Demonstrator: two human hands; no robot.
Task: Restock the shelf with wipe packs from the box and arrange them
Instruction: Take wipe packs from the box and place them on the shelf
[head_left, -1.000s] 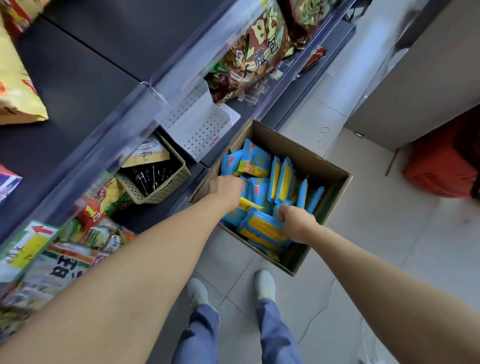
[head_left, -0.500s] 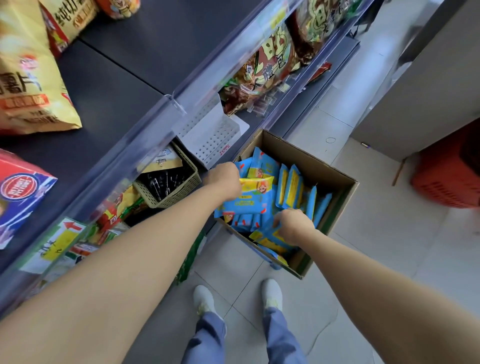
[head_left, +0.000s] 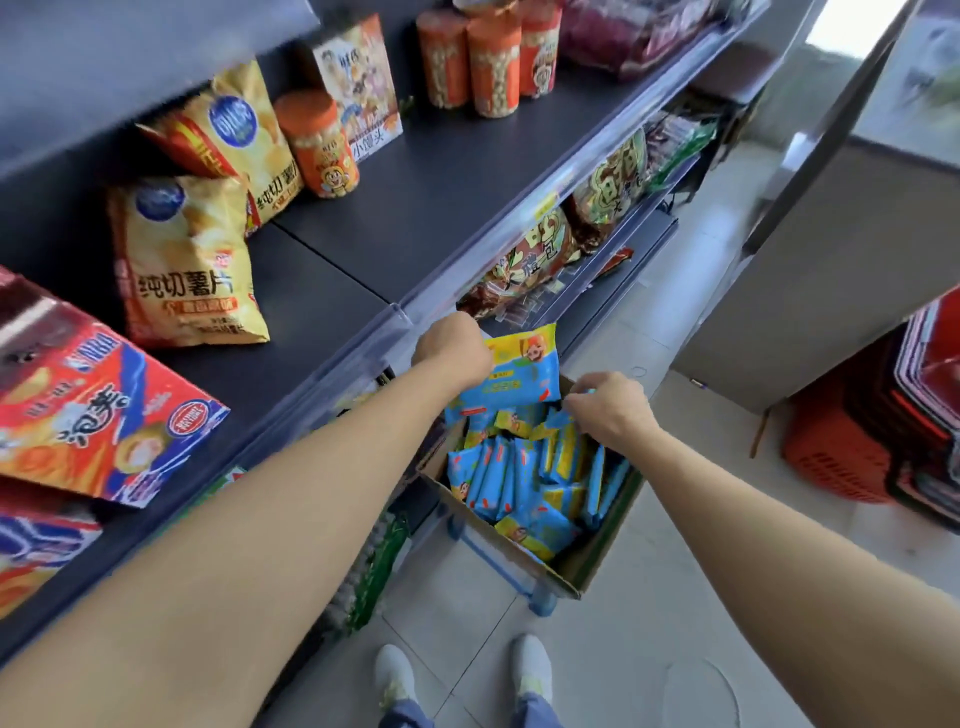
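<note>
**Left grip holds one wipe pack above the box; right grip pinches among the rest**

The left grip (head_left: 452, 345) is closed on the left edge of a blue-and-yellow wipe pack (head_left: 519, 371). Its fingers are hidden under the back of the hand. The pack faces up and hangs above the far end of the box, just in front of the clear rail at the shelf's edge.

The right grip (head_left: 610, 410) is narrow. Its fingers curl down and pinch the tops of the boxed packs (head_left: 519, 478) at the far right of the box, just below the held pack. How many packs it has between its fingers cannot be told.

The boxed packs stand mostly on edge in close rows, with a few lying flat at the near end. They fill the open cardboard box (head_left: 569, 574), which sits low beside the foot of the shelving, over a tiled floor (head_left: 649, 649).

The dark shelf (head_left: 415, 208) above it has a broad bare stretch in the middle. Yellow chip bags (head_left: 187, 260) lean at its left, with orange canisters (head_left: 317, 143) behind them and a red-and-blue carton (head_left: 93, 415) nearest the camera. Snack bags (head_left: 524, 260) show on the shelf below.

Stacked red baskets (head_left: 852, 441) stand well apart at the right. The person's white shoes (head_left: 395, 675) are at the bottom edge.
</note>
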